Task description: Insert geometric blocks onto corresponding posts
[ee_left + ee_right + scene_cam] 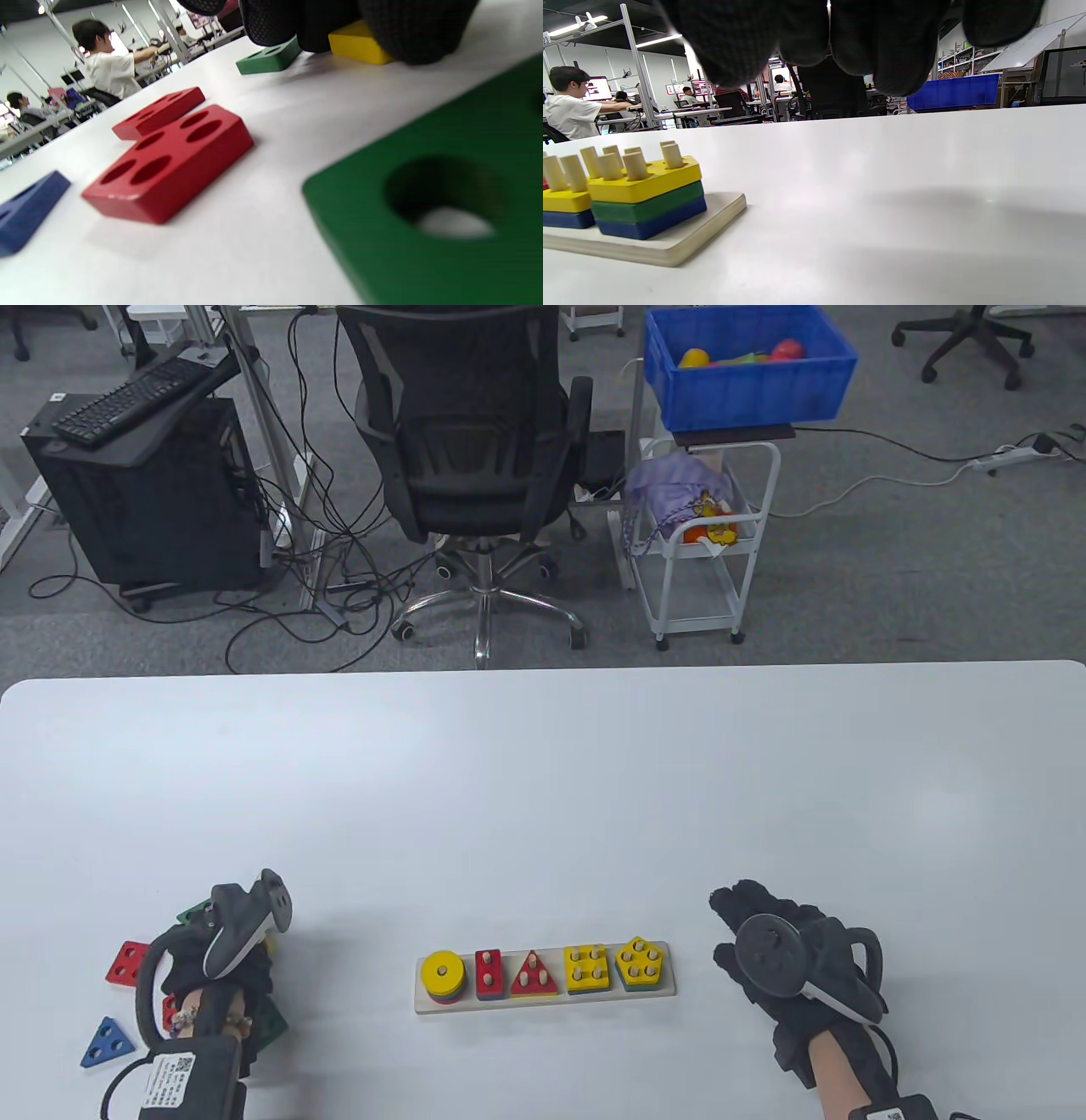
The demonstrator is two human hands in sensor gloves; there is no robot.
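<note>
The wooden peg board (543, 1003) with its five sets of posts is sitting near the front of the white bench (543, 780), already carrying part of its load: a yellow round block (442, 971), a red rectangular block (488, 971), a red triangular block (532, 974), a yellow square block (586, 968) and a yellow pentagon block (641, 959) are showing on top of the stacks. The right wrist view is showing green and blue layers under the pentagon.

The left hand (222, 959) is working well to the left of the board, over a scatter of loose pieces. In the left wrist view its gloved fingertips (407, 34) are pressing down at a yellow wooden block (356, 44), with a small green block (267, 59) just beside it; whether the hand is actually gripping the yellow piece I cannot tell. A red four-hole square block (169, 165), a red two-hole block (159, 112), a blue triangular block (107, 1043) and a large green block (428, 212) are lying loose around it.

The right hand (785, 954) is resting just right of the board, fingers loosely spread, holding nothing.

The step in hand looks like picking the next loose piece. The next move is calling for a firm pinch, then carrying it to the matching posts and lining up the holes.
</note>
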